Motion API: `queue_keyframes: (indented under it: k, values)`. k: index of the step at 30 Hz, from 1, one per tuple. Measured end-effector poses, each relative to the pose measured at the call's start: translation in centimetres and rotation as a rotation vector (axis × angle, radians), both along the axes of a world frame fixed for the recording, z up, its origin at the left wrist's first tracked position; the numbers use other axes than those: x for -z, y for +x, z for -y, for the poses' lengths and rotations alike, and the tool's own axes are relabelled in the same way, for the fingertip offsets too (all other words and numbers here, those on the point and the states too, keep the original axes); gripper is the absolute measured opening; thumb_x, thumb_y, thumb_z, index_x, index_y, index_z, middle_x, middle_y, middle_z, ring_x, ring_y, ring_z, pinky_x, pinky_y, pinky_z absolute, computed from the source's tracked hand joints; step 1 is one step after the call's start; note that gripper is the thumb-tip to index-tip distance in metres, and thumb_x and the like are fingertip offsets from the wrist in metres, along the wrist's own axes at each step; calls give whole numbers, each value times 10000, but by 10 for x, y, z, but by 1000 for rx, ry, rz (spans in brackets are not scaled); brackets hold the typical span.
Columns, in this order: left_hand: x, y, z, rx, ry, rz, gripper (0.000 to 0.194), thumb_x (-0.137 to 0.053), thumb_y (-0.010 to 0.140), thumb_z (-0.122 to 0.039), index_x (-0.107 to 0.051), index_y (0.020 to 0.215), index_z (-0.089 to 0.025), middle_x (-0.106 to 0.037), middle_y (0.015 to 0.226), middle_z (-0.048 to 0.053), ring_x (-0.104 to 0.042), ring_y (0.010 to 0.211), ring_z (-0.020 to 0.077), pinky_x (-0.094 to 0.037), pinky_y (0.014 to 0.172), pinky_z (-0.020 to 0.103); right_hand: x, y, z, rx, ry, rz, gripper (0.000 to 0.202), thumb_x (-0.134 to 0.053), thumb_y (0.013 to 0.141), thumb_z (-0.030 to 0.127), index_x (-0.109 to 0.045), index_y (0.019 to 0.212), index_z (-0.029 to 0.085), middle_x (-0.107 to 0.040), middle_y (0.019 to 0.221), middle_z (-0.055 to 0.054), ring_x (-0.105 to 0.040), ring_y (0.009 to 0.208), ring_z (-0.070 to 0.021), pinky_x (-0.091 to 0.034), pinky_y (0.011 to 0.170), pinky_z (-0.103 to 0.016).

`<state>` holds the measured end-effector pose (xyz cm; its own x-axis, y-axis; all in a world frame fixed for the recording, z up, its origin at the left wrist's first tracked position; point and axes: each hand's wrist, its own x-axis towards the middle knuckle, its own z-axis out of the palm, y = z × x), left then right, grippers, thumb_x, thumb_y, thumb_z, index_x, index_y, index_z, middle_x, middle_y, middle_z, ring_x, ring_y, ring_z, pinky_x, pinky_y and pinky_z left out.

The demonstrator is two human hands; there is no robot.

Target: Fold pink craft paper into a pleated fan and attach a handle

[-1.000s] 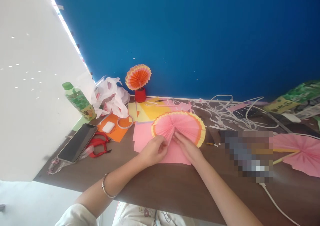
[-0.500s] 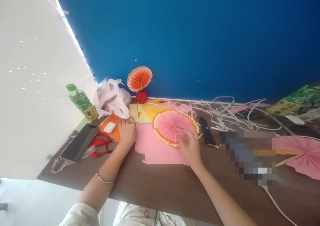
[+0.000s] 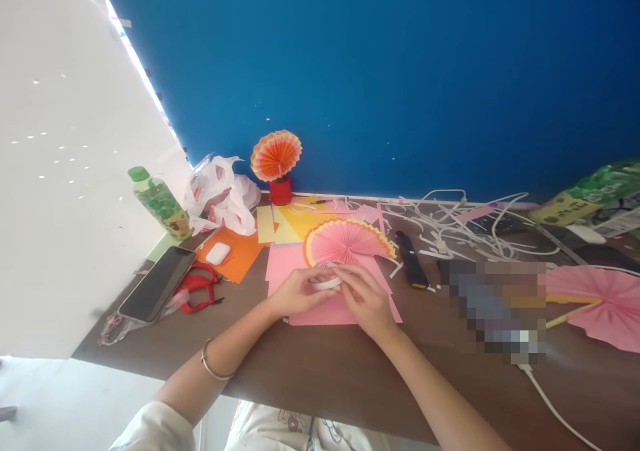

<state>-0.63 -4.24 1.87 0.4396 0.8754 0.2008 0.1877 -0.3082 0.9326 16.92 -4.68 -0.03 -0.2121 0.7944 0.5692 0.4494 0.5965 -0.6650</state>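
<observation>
My left hand point(image 3: 296, 294) is closed around a white roll of tape point(image 3: 327, 284), held low over the pink paper sheets point(image 3: 320, 314). My right hand point(image 3: 369, 301) meets it there, fingertips pinched at the roll's right edge; whether a strip is lifted is too small to tell. Just behind both hands lies a pleated pink paper fan point(image 3: 345, 240) with an orange and yellow rim. The hands hide its near part. A finished-looking orange rosette point(image 3: 277, 156) stands in a red holder point(image 3: 281, 191) near the wall.
On the left are a phone point(image 3: 157, 284), red-handled scissors point(image 3: 200, 288), a white earbud case point(image 3: 219, 254), a green-capped bottle point(image 3: 159, 201) and a plastic bag point(image 3: 225, 198). A black cutter point(image 3: 412, 261), tangled cables point(image 3: 450, 218) and another pink fan point(image 3: 600, 304) lie right.
My left hand has moved right and nearer with the tape roll. My right hand has left the fan and come left to the roll.
</observation>
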Motion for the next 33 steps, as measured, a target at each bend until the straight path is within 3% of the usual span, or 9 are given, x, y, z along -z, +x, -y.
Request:
queue_keyframes:
  k: [4, 7, 15, 21, 25, 33]
  values:
    - [2, -7, -5, 14, 150, -54, 308, -505, 803, -196, -601, 1095, -199, -641, 1048, 69, -586, 955, 186, -433, 856, 298, -3, 2, -1, 87, -38, -72, 322, -455, 826, 187, -631, 1060, 321, -600, 1035, -39, -596, 930, -193, -579, 644, -301]
    - [5, -10, -8, 27, 217, -129, 256, -463, 829, -194, -634, 1020, -207, -663, 955, 60, -599, 901, 183, -441, 821, 292, -5, 1, 0, 140, 34, -21, 300, -508, 805, 189, -637, 1048, 309, -588, 1060, -56, -599, 913, -195, -567, 644, -310]
    - [7, -11, -9, 29, 389, -250, 298, -402, 869, -192, -576, 1107, -228, -649, 1007, 63, -585, 925, 185, -412, 829, 301, -6, 6, 1, 27, 201, 79, 278, -531, 819, 156, -641, 1034, 294, -651, 985, -50, -618, 905, -191, -534, 792, -366]
    - [7, -13, -11, 10, 565, -366, 300, -343, 895, -176, -538, 1123, -183, -647, 947, 83, -582, 889, 192, -420, 788, 332, -12, 11, -3, -36, 418, 272, 269, -524, 821, 78, -620, 1045, 192, -674, 925, -101, -631, 851, -196, -546, 705, -349]
    - [4, -12, -9, 14, 610, -438, 297, -326, 900, -149, -539, 1103, -185, -627, 1041, 86, -551, 992, 195, -405, 834, 340, -9, 15, -4, -50, 542, 419, 351, -552, 796, 51, -556, 1127, 168, -676, 947, -118, -635, 843, -217, -538, 690, -366]
    - [-1, -12, -7, 69, 615, -432, 304, -310, 895, -114, -534, 1091, -176, -604, 1110, 79, -515, 1055, 181, -386, 885, 333, -9, 21, -3, -97, 563, 556, 416, -497, 821, 40, -499, 1213, 182, -664, 1021, -120, -640, 893, -237, -543, 714, -376]
